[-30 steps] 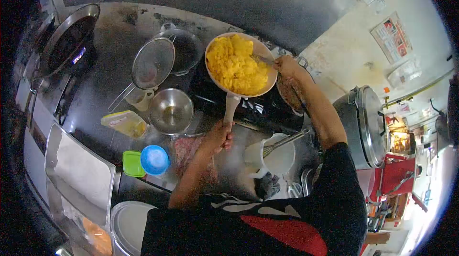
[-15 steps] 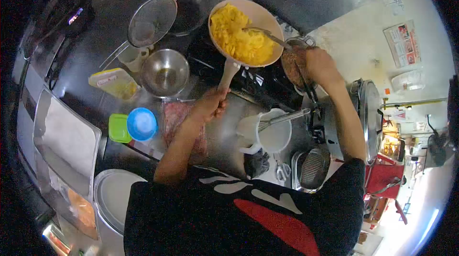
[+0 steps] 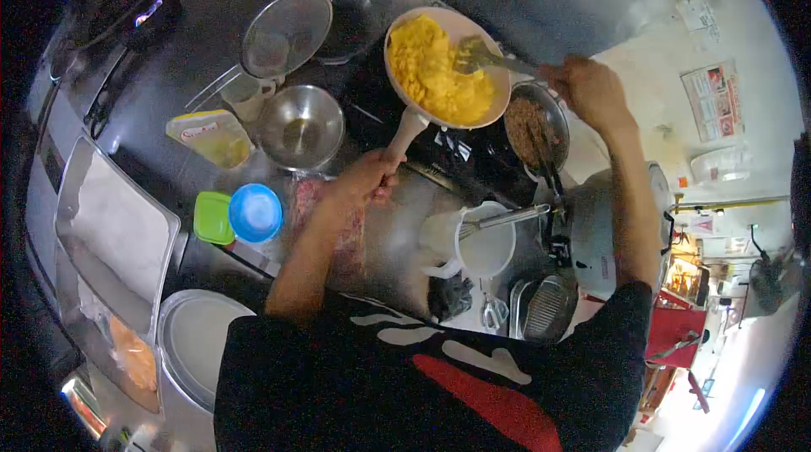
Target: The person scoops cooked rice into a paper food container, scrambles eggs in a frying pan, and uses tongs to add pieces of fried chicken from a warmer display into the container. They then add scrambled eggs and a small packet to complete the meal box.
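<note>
Over the black stove [image 3: 486,177], a pale pan [image 3: 456,21] holds soft yellow food [image 3: 435,72] that looks like scrambled egg, heaped mostly toward the side away from the right hand [image 3: 591,89]. The left hand [image 3: 367,177] has its grip closed around the pan's handle [image 3: 405,134]. The right hand has its grip closed on a spatula [image 3: 498,59], which reaches across the rim with its blurred blade in or just over the food; whether it touches the pan's bottom, I cannot tell.

The step in hand seems to be working the food within the pan. Moving the blade from here would call for a firm left hold, so that the pan does not turn or slide, and a low, gentle angle along the inner wall, since a hard push could send soft lumps over the rim.

Just beside the pale pan sits a dark pan [image 3: 561,117] of brown crumbly food [image 3: 525,127], with tongs [image 3: 549,173] resting in it. Nearer the body, on the tabletop [image 3: 393,241], a whisk [image 3: 507,220] leans in a white pitcher [image 3: 486,258]. A metal bowl [image 3: 321,127] stands on the left side.
</note>
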Tool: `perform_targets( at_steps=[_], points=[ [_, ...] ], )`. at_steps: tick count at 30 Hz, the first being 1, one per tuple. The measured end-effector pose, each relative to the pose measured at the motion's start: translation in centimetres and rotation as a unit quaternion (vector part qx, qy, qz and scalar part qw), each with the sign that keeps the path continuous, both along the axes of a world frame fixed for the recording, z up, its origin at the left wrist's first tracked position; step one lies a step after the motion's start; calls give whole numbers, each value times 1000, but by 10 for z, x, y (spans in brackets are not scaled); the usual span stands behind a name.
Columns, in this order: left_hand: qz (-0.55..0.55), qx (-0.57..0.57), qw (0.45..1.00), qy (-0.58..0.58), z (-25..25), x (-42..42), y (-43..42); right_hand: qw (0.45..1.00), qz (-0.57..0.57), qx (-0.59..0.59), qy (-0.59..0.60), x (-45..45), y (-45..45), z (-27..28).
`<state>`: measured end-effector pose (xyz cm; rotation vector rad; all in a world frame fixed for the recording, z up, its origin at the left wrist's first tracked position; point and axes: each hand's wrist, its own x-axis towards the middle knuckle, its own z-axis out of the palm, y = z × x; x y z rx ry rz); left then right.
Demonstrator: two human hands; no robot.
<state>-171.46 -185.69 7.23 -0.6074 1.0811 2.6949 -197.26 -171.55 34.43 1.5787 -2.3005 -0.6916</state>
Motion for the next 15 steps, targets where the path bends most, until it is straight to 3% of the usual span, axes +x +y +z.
perform_targets(
  at_steps=[3,5,7,10,15],
  points=[
    [-22,21,999,-11,-11,-2,-10,996,89,31,7,38,-32,7],
    [-17,31,999,13,-23,-6,-8,996,31,80,13,63,-61,-14],
    [-12,33,999,14,-21,-3,-8,986,159,38,6,69,-82,-51],
    [-3,30,1000,-6,-3,2,-5,992,119,30,-33,62,-116,-94],
    [13,10,1000,-2,-8,-1,-3,998,8,-2,-68,5,-118,-85]
  ],
)
